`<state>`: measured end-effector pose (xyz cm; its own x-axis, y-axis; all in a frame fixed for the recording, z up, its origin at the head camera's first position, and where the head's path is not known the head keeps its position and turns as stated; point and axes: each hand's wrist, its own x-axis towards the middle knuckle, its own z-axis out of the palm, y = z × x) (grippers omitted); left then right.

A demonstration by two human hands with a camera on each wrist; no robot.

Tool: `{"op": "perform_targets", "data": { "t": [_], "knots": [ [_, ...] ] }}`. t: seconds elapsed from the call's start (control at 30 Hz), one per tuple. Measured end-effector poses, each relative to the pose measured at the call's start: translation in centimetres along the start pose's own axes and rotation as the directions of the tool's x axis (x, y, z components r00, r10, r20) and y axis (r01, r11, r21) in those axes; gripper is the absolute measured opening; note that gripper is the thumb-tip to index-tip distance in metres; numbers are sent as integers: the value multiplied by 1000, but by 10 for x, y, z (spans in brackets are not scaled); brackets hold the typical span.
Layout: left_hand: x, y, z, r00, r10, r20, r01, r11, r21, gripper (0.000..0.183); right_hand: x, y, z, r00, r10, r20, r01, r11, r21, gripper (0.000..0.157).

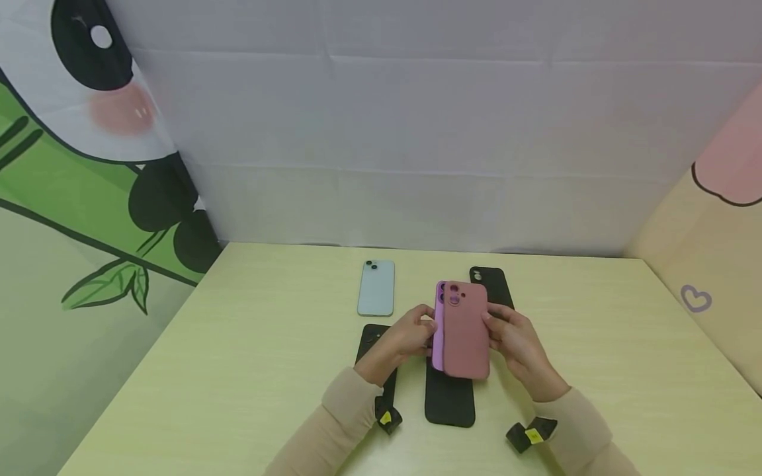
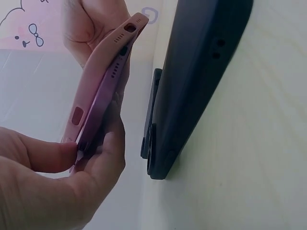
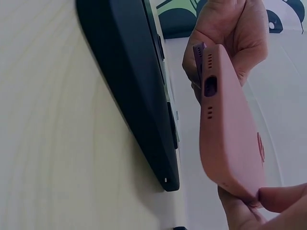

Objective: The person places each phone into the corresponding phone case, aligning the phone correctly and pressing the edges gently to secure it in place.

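My left hand grips a lilac phone by its left edge, with the thumb along the edge in the left wrist view. A dusty-pink phone case is pinched at its right edge by my right hand. The case lies over most of the phone's back, offset to the right, and its camera opening is at the top. Seen from below in the left wrist view, the case and the phone sit at a slight angle, with a narrow gap between them. Both are held above the table.
Below the held pair a black phone case lies on the pale table. Another black case is partly behind my left forearm, and a third lies behind my right hand. A light-blue phone lies farther back, near the wall.
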<state>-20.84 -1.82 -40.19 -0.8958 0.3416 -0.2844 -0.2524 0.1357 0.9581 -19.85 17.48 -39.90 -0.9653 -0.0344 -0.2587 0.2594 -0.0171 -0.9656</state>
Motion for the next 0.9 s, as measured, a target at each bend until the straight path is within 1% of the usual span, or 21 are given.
{"op": "perform_targets", "data": {
  "t": [0.2, 0.33, 0.47, 0.77, 0.9],
  "knots": [
    [2, -2, 1, 1000, 4, 12, -4, 1000, -7, 17, 1, 0, 2, 1000, -12, 8, 12, 1000, -24, 43],
    [2, -2, 2, 1000, 5, 17, -5, 1000, -13, 17, 2, 0, 4, 1000, -12, -6, 11, 999, -47, 41],
    [2, -3, 2, 1000, 6, 24, -6, 1000, -19, 19, 2, 0, 5, 1000, -16, -14, 15, 998, -58, 42],
    [3, -5, 3, 999, 6, 47, -5, 1000, -1, 22, 2, 1, 7, 1000, -7, -30, 5, 998, -66, 40],
    [3, -5, 4, 999, 4, 40, -4, 1000, 9, 22, 3, 2, 7, 999, -17, -38, 14, 996, -84, 39]
  ]
}}
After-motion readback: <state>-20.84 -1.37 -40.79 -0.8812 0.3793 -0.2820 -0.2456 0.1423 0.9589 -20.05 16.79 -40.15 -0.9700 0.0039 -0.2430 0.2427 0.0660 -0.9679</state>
